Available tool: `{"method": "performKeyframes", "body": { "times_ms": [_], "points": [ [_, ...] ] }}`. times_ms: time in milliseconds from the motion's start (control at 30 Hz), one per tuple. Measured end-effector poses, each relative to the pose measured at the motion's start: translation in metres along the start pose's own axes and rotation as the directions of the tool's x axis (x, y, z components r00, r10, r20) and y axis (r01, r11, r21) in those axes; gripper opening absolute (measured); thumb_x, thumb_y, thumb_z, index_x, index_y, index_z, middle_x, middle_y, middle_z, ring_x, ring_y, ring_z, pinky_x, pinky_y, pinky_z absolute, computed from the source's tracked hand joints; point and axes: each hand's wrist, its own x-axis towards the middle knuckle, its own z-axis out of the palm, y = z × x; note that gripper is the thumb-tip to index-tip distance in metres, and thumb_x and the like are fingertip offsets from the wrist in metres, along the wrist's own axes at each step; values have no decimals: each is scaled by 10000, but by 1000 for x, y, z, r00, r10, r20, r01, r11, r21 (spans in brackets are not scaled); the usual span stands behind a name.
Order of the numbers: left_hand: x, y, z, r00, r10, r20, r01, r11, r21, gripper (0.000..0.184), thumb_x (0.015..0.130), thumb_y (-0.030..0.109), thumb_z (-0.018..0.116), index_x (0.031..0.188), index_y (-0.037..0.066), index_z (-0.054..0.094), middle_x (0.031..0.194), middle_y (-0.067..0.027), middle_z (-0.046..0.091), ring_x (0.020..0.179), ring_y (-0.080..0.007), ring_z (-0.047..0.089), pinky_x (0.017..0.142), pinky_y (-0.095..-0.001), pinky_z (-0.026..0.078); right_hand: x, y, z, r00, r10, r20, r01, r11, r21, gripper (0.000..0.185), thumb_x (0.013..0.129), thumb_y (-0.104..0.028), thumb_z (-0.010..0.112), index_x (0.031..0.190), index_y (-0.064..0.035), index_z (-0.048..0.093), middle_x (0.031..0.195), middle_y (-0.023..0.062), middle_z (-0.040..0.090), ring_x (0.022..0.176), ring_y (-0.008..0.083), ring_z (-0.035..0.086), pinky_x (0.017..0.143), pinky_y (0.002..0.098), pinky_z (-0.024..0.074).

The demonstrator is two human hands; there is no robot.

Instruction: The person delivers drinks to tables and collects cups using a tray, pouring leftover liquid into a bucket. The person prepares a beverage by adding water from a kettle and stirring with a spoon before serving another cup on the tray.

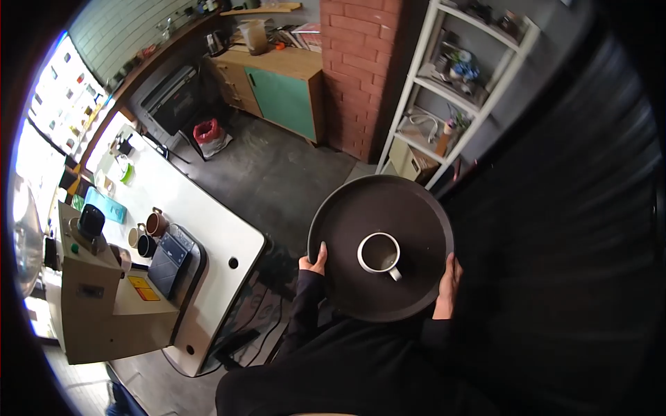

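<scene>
A round dark brown serving tray (347,215) is held level in front of my body. My left hand (316,262) grips its left rim, with the thumb over the edge and the fingers underneath. On the opposite side my right hand (447,288) is closed on the right rim; part of its fingers is hidden below the tray. Near the tray's middle stands one white cup (379,252), upright, its handle pointing toward me. Its inside looks greyish, and I cannot tell what it contains.
To the left is a white table (208,229) with a coffee grinder (90,291), a black scale (171,262) and several cups. Beyond are a green-doored cabinet (281,100), a bin with a red liner (209,132) and a brick pillar (354,76). A white shelf (416,80) stands ahead right.
</scene>
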Motion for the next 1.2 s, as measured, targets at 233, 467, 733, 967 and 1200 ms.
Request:
{"method": "performKeyframes", "body": {
  "times_ms": [233, 467, 733, 967, 1200],
  "points": [
    [110, 53, 25, 984, -66, -163, 56, 996, -64, 393, 903, 339, 698, 673, 29, 629, 610, 47, 543, 566, -49, 480, 517, -265, 386, 134, -63, 111, 991, 127, -38, -129, 991, -34, 635, 984, -450, 536, 1380, 37, 444, 1433, 149, 408, 1310, 237, 415, 1078, 351, 341],
    [194, 77, 14, 898, -83, -433, 81, 996, -24, 473, 888, 405, 704, 619, 32, 595, 583, 43, 530, 551, -56, 474, 508, -274, 386, 246, -71, 237, 970, 2, 244, 17, 997, -75, 426, 1019, -343, 499, 1124, 56, 604, 1095, 99, 609, 1032, 150, 515, 932, 309, 397],
    [367, 100, 18, 826, -106, -553, 82, 994, -69, 452, 874, 404, 723, 789, -40, 698, 702, -36, 671, 637, -102, 617, 601, -277, 500, 419, -80, 402, 822, -46, 567, 108, 991, -76, 363, 1010, -305, 517, 1077, 37, 619, 980, 69, 627, 925, 136, 530, 845, 293, 426],
    [521, 121, 22, 702, -74, -709, 44, 997, -60, 487, 822, 419, 765, 765, -60, 690, 690, -43, 667, 641, -111, 613, 617, -290, 504, 529, -87, 550, 688, 46, 725, -78, 997, 11, 364, 1012, -240, 509, 1262, 22, 545, 1208, 94, 605, 1096, 168, 549, 966, 318, 419],
    [701, 107, -6, 735, -81, -673, 66, 997, -48, 522, 828, 442, 746, 726, -64, 666, 635, -38, 630, 583, -106, 578, 564, -300, 481, 611, -41, 684, 743, 124, 658, -144, 989, -24, 323, 1010, -136, 481, 1284, 28, 533, 1227, 104, 602, 1096, 200, 567, 965, 317, 426]
  ]
}}
